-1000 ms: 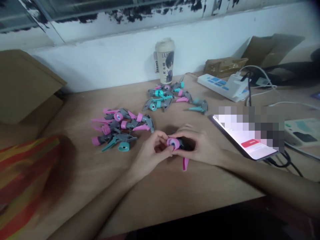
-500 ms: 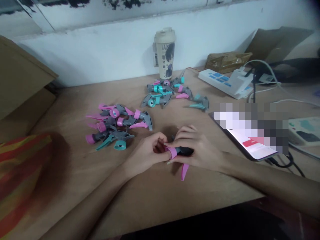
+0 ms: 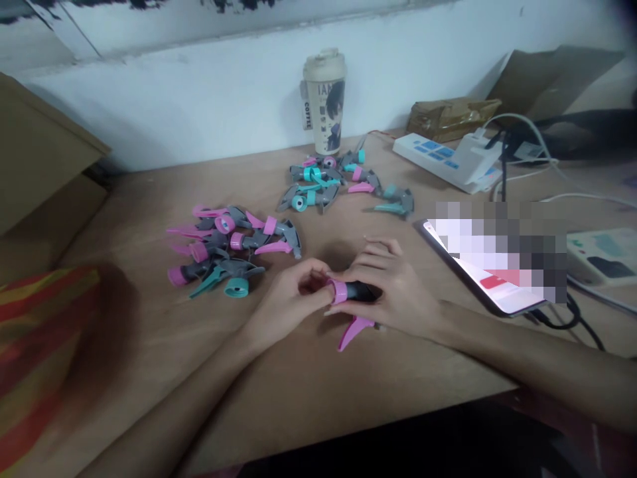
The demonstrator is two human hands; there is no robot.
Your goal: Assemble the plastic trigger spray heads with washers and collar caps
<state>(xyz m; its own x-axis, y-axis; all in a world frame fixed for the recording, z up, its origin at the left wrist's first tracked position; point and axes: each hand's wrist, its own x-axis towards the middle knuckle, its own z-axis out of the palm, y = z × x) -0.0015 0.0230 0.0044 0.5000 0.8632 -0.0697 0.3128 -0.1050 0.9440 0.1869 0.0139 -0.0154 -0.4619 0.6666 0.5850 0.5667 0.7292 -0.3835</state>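
Between my hands, just above the table, is a grey trigger spray head (image 3: 354, 291) with a pink collar and a pink trigger pointing down and left. My right hand (image 3: 393, 282) is closed around its grey body. At the collar's open end, my left hand (image 3: 293, 292) is closed, with thumb and fingers pressed on the pink ring; the fingertips are partly hidden. Left of my hands lies a pile of spray heads (image 3: 231, 242), mostly pink and grey, one with teal parts. Farther back is a second group of spray heads (image 3: 318, 186), teal and pink.
A coffee cup (image 3: 326, 99) stands by the wall. To the right lie a lit phone (image 3: 478, 279) with a cable, a white power strip (image 3: 438, 159) and a taped brown parcel (image 3: 450, 119). Cardboard (image 3: 44, 126) and a red-yellow striped bag (image 3: 44, 352) are at the left.
The spray head in my hands has turned, so its pink trigger now points more to the left. My right hand's fingers have shifted on the body. The view has moved slightly.
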